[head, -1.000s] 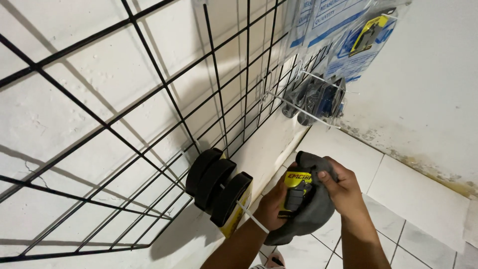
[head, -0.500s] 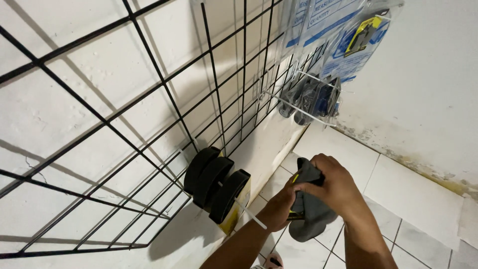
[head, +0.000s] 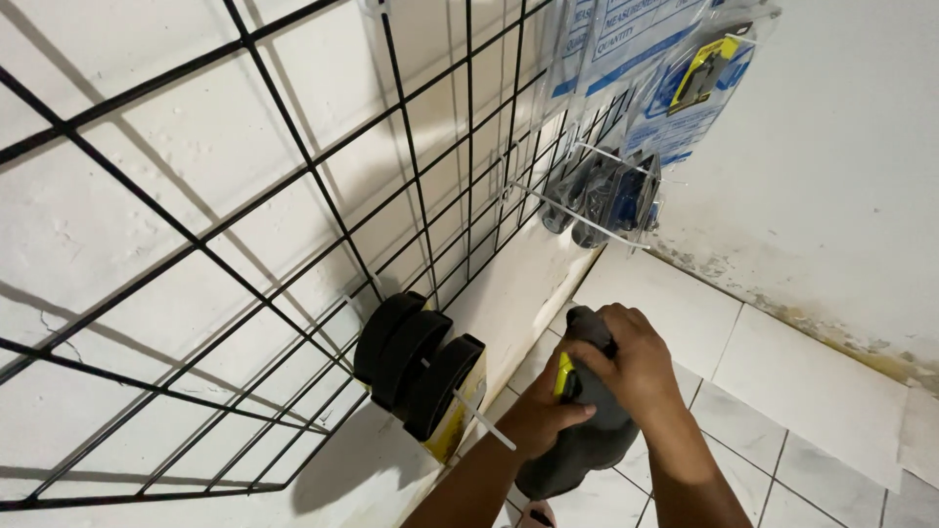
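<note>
- A black wire grid panel [head: 293, 196] leans against a white plastered wall [head: 127, 117], filling the left and centre of the head view.
- White floor tiles [head: 812, 391] spread below at right, meeting a stained white wall.
- Clear plastic-bagged packs with blue-and-white cards [head: 675, 88] hang from white hooks at the grid's upper right; dark grey bagged items [head: 611, 196] hang just beneath.
- Three black round discs on yellow backing cards [head: 421, 362] sit in a row on a white hook low on the grid.
- A dark grey rounded item with a yellow label [head: 587, 440] is held above the tiles, just right of the discs.
- The right hand [head: 631, 367] wraps over its top, grip closed around it.
- The left hand [head: 543, 416] clasps its left side, thumb pressed near the label.
</note>
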